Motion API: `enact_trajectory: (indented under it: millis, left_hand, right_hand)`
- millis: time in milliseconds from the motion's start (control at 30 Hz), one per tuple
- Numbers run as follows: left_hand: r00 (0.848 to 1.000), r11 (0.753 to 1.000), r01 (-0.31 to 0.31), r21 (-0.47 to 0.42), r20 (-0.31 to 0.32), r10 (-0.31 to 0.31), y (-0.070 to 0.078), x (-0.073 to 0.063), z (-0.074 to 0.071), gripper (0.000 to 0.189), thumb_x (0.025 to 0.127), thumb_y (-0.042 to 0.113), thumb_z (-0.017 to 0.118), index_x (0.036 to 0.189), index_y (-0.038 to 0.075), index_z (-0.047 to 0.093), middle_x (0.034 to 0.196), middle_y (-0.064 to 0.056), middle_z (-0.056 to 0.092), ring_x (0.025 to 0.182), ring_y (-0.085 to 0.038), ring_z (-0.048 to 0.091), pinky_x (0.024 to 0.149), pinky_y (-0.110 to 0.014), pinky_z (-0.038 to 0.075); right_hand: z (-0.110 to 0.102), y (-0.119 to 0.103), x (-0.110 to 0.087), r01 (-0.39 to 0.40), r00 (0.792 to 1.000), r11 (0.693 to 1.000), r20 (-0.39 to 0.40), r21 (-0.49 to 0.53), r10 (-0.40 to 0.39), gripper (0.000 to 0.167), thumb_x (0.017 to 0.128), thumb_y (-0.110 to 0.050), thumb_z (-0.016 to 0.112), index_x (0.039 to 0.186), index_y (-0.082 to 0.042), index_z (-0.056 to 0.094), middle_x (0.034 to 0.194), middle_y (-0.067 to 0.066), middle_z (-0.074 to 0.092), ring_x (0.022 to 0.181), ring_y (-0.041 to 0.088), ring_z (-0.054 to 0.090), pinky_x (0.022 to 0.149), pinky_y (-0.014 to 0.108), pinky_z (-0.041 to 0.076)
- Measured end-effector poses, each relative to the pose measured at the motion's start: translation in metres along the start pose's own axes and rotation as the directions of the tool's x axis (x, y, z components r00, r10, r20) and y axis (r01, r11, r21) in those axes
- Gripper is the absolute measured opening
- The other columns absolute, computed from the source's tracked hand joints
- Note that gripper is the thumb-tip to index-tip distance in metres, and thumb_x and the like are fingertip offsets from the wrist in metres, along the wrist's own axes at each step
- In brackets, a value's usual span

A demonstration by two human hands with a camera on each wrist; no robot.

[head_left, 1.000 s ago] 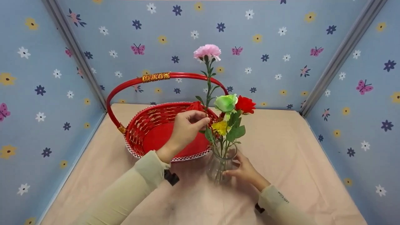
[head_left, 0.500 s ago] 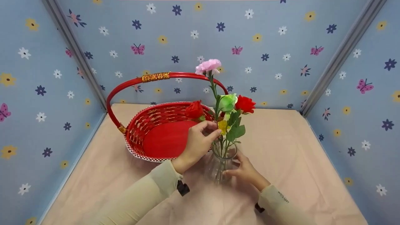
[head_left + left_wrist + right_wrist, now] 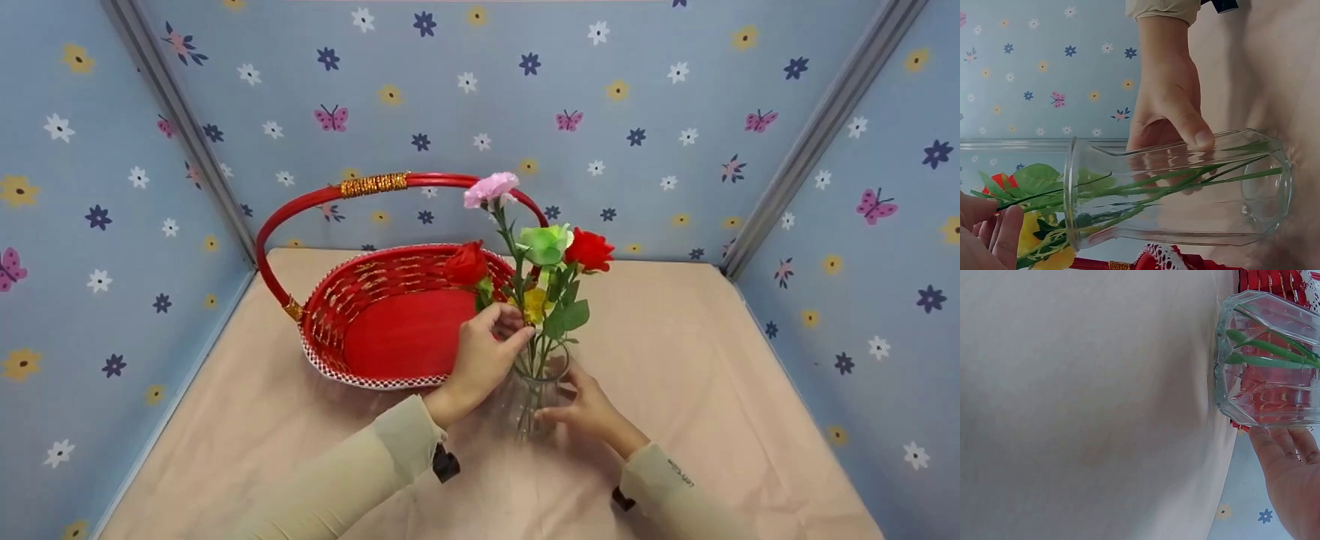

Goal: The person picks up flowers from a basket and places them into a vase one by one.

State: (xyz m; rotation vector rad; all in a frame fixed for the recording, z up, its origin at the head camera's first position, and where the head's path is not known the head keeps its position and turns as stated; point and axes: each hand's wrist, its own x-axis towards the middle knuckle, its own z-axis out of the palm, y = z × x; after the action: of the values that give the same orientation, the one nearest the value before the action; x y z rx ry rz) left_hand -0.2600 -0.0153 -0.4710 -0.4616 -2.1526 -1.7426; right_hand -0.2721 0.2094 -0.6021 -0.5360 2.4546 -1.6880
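My left hand point(image 3: 487, 352) pinches the stem of a pink carnation point(image 3: 491, 190) just above the mouth of a clear glass vase point(image 3: 529, 409). In the left wrist view, fingers of the left hand point(image 3: 988, 236) hold a thin dark stem whose end reaches inside the vase neck. My right hand point(image 3: 592, 412) grips the side of the vase, thumb in front, other fingers partly behind the glass. Inside the vase stand a green rose point(image 3: 546, 244), a red rose point(image 3: 591, 250) and a yellow flower point(image 3: 534, 306), their stems point(image 3: 1280, 351) reaching low in the glass.
Behind and left of the vase is a red woven basket point(image 3: 322, 360) with a tall arched handle point(image 3: 442, 181). Another red rose point(image 3: 466, 264) shows at its right rim. A peach cloth point(image 3: 720, 375) covers the table, with patterned panels point(image 3: 480, 75) around it.
The left hand has come down and to the right with the carnation, its bloom lowering toward the other flowers and its stem end entering the vase. The right hand and vase stay put.
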Motion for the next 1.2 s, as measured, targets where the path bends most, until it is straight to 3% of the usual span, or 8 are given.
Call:
enact_trajectory:
  millis: [233, 467, 800, 1033, 1200]
  left_hand:
    - [0.999, 0.999, 0.041, -0.003, 0.017, -0.041, -0.005, -0.005, 0.002, 0.009, 0.100, 0.007, 0.077, 0.106, 0.000, 0.075, 0.098, -0.015, 0.079, 0.082, -0.025, 0.076, 0.073, -0.025, 0.063]
    - [0.996, 0.997, 0.074, -0.020, 0.060, -0.072, -0.002, -0.008, 0.001, 0.017, 0.106, 0.011, 0.070, 0.098, -0.002, 0.077, 0.085, -0.022, 0.076, 0.072, -0.036, 0.075, 0.063, -0.024, 0.061]
    - [0.985, 0.994, 0.105, 0.039, 0.132, -0.109, -0.001, -0.005, -0.005, 0.024, 0.108, 0.013, 0.066, 0.091, 0.000, 0.076, 0.076, -0.012, 0.075, 0.061, -0.010, 0.065, 0.056, -0.022, 0.053]
    - [0.961, 0.985, 0.162, 0.055, 0.216, -0.170, -0.001, -0.005, -0.007, 0.022, 0.106, 0.011, 0.066, 0.093, -0.003, 0.077, 0.075, -0.017, 0.075, 0.054, -0.007, 0.063, 0.053, -0.024, 0.054]
    - [0.951, 0.981, 0.147, 0.130, 0.254, -0.176, 0.001, -0.005, -0.009, 0.024, 0.106, 0.016, 0.066, 0.090, 0.002, 0.079, 0.078, -0.017, 0.076, 0.054, -0.006, 0.060, 0.055, -0.023, 0.051]
  right_hand:
    - [-0.001, 0.001, 0.001, 0.012, 1.000, 1.000, 0.007, -0.007, -0.012, 0.087, 0.078, -0.009, 0.098, 0.150, -0.005, 0.052, 0.145, 0.020, 0.063, 0.136, 0.044, 0.061, 0.117, 0.062, 0.049]
    - [0.000, 0.002, 0.001, 0.028, 1.000, 1.000, 0.005, -0.003, -0.028, 0.079, 0.078, -0.007, 0.098, 0.144, -0.007, 0.056, 0.141, 0.020, 0.065, 0.131, 0.041, 0.062, 0.116, 0.063, 0.049]
    - [0.000, 0.001, 0.001, 0.007, 1.000, 1.000, 0.005, 0.003, -0.007, 0.081, 0.079, -0.005, 0.096, 0.148, -0.007, 0.053, 0.144, 0.021, 0.063, 0.134, 0.043, 0.060, 0.119, 0.064, 0.046]
    - [0.000, -0.001, 0.000, -0.001, 1.000, 1.000, 0.002, -0.007, 0.001, 0.082, 0.079, -0.008, 0.096, 0.148, -0.005, 0.052, 0.143, 0.021, 0.063, 0.133, 0.041, 0.061, 0.119, 0.065, 0.046]
    - [0.000, -0.001, 0.000, 0.002, 1.000, 1.000, 0.014, -0.013, -0.002, 0.086, 0.080, -0.009, 0.097, 0.151, -0.003, 0.049, 0.144, 0.022, 0.061, 0.131, 0.041, 0.061, 0.117, 0.065, 0.047]
